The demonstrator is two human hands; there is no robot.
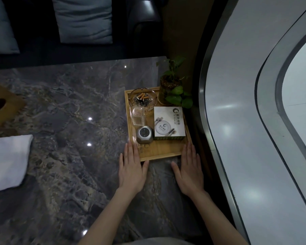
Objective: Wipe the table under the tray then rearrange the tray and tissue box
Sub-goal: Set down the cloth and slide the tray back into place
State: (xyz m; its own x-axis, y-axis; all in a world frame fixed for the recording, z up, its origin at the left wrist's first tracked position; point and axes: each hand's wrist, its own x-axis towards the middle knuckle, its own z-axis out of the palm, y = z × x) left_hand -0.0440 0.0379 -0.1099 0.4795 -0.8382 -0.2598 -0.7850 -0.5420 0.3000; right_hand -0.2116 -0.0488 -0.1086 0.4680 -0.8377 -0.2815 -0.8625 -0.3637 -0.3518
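A wooden tray (162, 153) sits at the right side of the dark marble table (69, 106). It carries a glass ashtray (143, 99) with butts, a small clear box (139, 115), a silver device (144, 135), a white printed box (169, 123) and a potted plant (171, 85). My left hand (131, 170) lies flat against the tray's near left corner, fingers together. My right hand (189, 171) lies flat against its near right corner. Neither holds anything. The wooden tissue box (2, 103) stands at the far left. A white cloth (8, 160) lies near the left edge.
A dark leather sofa (143, 20) with grey cushions (84, 19) runs behind the table. A curved grey wall panel (245, 103) rises close to the tray's right side. Bare marble stretches between the tray and the cloth.
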